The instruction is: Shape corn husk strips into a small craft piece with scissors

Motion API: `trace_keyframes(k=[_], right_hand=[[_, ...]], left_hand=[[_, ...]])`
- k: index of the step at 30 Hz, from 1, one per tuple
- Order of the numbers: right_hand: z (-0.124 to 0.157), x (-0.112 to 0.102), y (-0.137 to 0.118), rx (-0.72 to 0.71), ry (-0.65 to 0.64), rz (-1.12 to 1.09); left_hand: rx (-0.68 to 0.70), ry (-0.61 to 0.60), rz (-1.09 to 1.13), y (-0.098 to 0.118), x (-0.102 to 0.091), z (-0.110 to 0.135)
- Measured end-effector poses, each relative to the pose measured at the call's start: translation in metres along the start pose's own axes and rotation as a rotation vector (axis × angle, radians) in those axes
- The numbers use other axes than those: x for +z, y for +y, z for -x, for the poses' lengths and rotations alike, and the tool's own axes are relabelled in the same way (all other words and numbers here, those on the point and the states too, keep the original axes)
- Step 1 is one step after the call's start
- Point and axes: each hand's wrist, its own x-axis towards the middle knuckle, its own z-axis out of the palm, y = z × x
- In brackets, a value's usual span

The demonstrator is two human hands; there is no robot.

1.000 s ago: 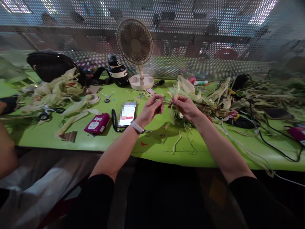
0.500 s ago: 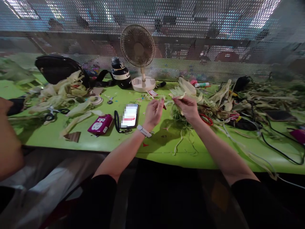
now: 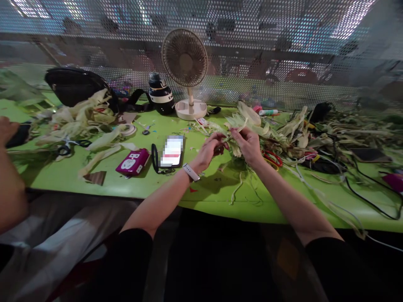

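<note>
My right hand is closed in a pinch on a pale strip of corn husk, above the green table. Close beside it on the left is my left hand, which wears a white wristband. Its fingers are bent and apart, the tips near the husk, and nothing shows clearly between them. Under and behind my right hand lie loose husk leaves and thin green shreds. Part of the strip is hidden by my fingers.
A phone, a purple pouch and scissors lie to the left. Behind stand a fan and a dark bottle. A husk heap with cables spreads right. Another person's arm rests at far left.
My left hand has turned and moved slightly right and down, its raised pinch loosened into bent, parted fingers. My right hand has stayed nearly in place on the husk.
</note>
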Motion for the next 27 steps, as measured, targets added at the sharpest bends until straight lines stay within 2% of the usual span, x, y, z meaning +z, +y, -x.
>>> trace_keyframes(k=[4,10,16,18,22,25,27], right_hand=[[0.001,0.001,-0.008,0.048,-0.024,-0.009],[-0.002,0.001,-0.005,0.15,-0.061,-0.062],[-0.005,0.004,0.003,0.209,0.016,-0.126],[-0.008,0.0,0.003,0.22,0.003,-0.129],[-0.019,-0.02,-0.007,0.227,-0.129,-0.085],[-0.021,-0.03,-0.019,0.263,-0.255,0.017],[-0.018,-0.03,-0.027,0.242,-0.356,0.065]], left_hand=[[-0.014,0.029,0.0,0.003,0.0,0.0],[0.042,-0.126,-0.166,0.004,-0.001,0.002],[0.124,-0.185,-0.253,0.002,-0.004,0.0],[0.121,-0.201,-0.282,0.0,-0.005,0.0],[0.112,-0.272,-0.394,-0.001,-0.004,0.003],[0.18,-0.31,-0.494,0.001,-0.001,0.008],[0.227,-0.305,-0.559,0.002,0.001,0.011]])
